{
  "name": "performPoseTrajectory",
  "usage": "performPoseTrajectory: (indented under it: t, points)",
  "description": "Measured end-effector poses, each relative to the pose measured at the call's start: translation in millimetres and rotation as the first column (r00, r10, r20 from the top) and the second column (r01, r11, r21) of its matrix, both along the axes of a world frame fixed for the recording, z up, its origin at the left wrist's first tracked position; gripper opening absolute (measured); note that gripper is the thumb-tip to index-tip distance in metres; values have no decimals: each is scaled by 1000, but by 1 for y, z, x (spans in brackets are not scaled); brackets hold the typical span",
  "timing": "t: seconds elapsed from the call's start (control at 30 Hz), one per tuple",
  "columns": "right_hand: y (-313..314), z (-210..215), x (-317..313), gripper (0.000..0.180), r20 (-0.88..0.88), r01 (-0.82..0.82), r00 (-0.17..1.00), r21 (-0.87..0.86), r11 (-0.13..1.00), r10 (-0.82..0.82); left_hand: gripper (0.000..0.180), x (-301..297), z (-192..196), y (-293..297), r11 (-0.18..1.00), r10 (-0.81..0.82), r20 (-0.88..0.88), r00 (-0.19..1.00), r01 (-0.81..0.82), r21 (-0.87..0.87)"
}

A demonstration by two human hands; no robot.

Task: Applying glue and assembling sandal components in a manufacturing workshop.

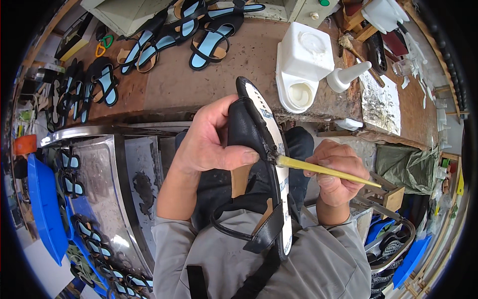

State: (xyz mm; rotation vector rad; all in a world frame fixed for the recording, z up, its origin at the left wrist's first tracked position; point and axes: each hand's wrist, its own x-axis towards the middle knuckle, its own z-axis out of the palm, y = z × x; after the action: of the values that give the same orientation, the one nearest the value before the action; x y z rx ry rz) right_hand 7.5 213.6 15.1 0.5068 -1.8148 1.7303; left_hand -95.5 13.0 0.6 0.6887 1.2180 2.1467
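1. The black sandal [259, 149] is held up on edge over the person's lap, sole edge facing up, its loose straps and tan lining tabs hanging toward the grey sleeves.
2. The left hand [209, 139] is clamped on the sandal's upper, thumb pressed along the leather near the sole's rim.
3. The right hand [336, 172] is closed around a yellow-handled brush [323, 169], whose tip touches the seam where the upper meets the sole.
4. Risk, as a judgement: the brush tip works right beside the left thumb, so whatever it carries could smear onto skin or the outer leather; a slack grip would let the sandal twist and put the stroke off the seam.
5. Beyond the lap, the brown surface [199, 79] carries a white tub [302, 65] with an open round well, and a white nozzle bottle [346, 77] lying beside it.
6. Finished-looking sandals with blue insoles [209, 37] lie further back; more sit on a metal tray [112, 184] at the left.
7. Nothing stands between the hands and the tub.
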Motion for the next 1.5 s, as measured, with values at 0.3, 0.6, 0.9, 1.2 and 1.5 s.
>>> performPoseTrajectory:
  t: [0.3,0.6,0.9,1.2,1.5]
  points:
    - [-3,6,23,18,-78,10,997,42,999,-7,52,17,12,-2,1000,24,-30,999,-23,14]
    - [-3,8,40,17,-109,13,994,58,998,-6,47,25,17,-2,1000,8,-29,1000,-8,14]
    - [-3,10,53,16,-107,-1,994,76,997,9,43,27,17,-3,999,34,-53,998,-34,17]
    - [7,19,56,19,-59,-116,991,32,993,118,44,30,22,-5,1000,-1,-57,998,0,-26]
    - [6,35,25,16,-209,-13,976,227,974,62,45,35,30,-8,999,0,-85,996,-4,-44]
